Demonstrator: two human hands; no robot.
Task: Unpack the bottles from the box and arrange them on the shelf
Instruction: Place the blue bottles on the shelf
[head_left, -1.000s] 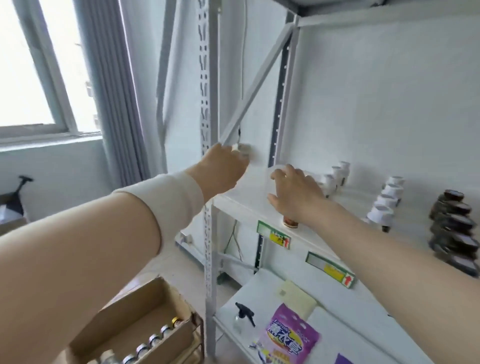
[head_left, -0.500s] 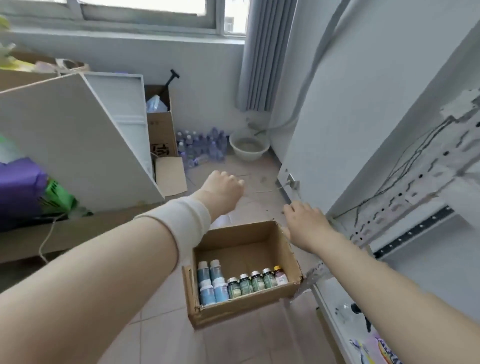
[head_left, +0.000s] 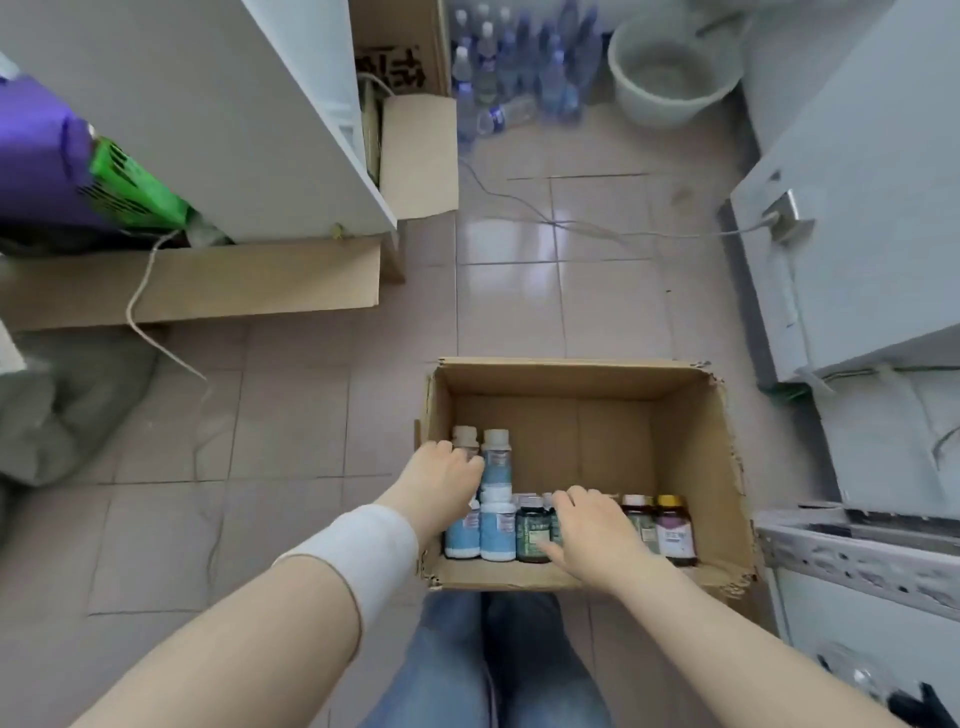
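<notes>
Plainly the picking-up step is in hand: the person bends over the box (head_left: 571, 376), which sits on the tiled floor (head_left: 311, 415) just in front of their knees. The bottles (head_left: 672, 532) stand in a row along its near wall, with a couple more up its left side. The left hand (head_left: 441, 480) is against the blue-and-white bottles (head_left: 496, 530) at the left, touching the far one, but its fingers are hidden behind its back and I cannot tell whether they have closed. The right hand (head_left: 589, 535) lies spread over the green bottles (head_left: 531, 530), fingers loose, nothing gripped. Next, I judge, each hand must close round a bottle and lift straight up (the box walls are tall, the near rim ragged) before swinging right to the shelf (head_left: 857, 553), whose steel edge stands just beside the box. Working room lies beyond the row, where bare cardboard shows.
</notes>
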